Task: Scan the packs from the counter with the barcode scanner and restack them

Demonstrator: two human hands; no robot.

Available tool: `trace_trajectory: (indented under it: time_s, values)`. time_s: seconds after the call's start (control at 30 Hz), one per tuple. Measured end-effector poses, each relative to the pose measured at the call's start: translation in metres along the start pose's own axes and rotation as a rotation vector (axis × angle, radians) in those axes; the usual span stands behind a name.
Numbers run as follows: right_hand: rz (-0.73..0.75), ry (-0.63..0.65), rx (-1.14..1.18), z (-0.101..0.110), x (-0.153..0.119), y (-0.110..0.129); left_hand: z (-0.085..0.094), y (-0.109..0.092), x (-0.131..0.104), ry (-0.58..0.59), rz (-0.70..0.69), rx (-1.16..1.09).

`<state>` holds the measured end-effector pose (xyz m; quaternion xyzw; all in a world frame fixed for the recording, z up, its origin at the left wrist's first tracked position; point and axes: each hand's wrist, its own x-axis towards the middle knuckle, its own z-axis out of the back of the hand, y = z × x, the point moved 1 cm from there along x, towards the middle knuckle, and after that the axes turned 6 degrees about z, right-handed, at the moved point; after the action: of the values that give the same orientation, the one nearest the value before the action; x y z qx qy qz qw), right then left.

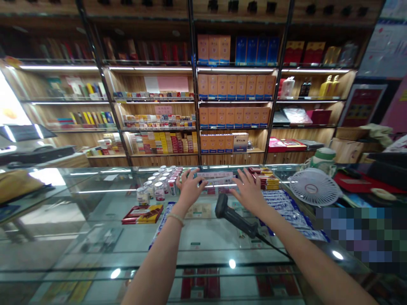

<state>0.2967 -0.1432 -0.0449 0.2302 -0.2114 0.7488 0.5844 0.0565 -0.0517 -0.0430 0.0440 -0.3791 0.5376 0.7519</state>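
Jars [159, 191] left and blue packs [282, 207] right are already lined up; printed strip [218, 176] between left hand [190, 187] and right hand [249, 191] seems unsettled, fingers spread, grip can't be told.

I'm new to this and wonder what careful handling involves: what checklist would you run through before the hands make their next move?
1. Both hands in view: ok; left hand and right hand both show.
2. Printed strip visible between them: ok.
3. Firm grip on the strip: cannot tell; fingertip contact is unclear.
4. Scanner free of both hands: ok.
5. Scanner cable clear of the right forearm: cannot tell; they meet in the picture, but touching is unclear.
6. Clear space on the left hand's outer side: not ok; small containers crowd it.
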Motion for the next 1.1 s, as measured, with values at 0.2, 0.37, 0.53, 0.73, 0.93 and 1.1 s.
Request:
trace_trajectory:
  time_s: [0.2,0.37,0.53,0.73,0.93,1.1]
  values:
    - [0.2,-0.163,-0.03,-0.028,0.022,-0.028,-0.001,0.003,0.0,0.0,-0.01,0.019]
    - [0.198,-0.32,-0.021,-0.058,0.016,-0.042,-0.004,0.006,0.001,0.003,-0.038,0.007]
    - [0.216,-0.328,-0.01,-0.059,0.01,-0.046,-0.01,0.008,0.001,0.023,-0.089,-0.041]
    - [0.197,-0.319,0.014,-0.054,0.009,-0.047,-0.014,0.006,0.001,0.035,-0.1,-0.065]
    - [0.163,-0.357,0.05,-0.052,0.008,-0.047,-0.018,0.004,0.001,0.077,-0.094,-0.094]
    - [0.112,-0.403,0.089,-0.043,0.007,-0.045,-0.022,0.002,0.0,0.092,-0.041,-0.101]
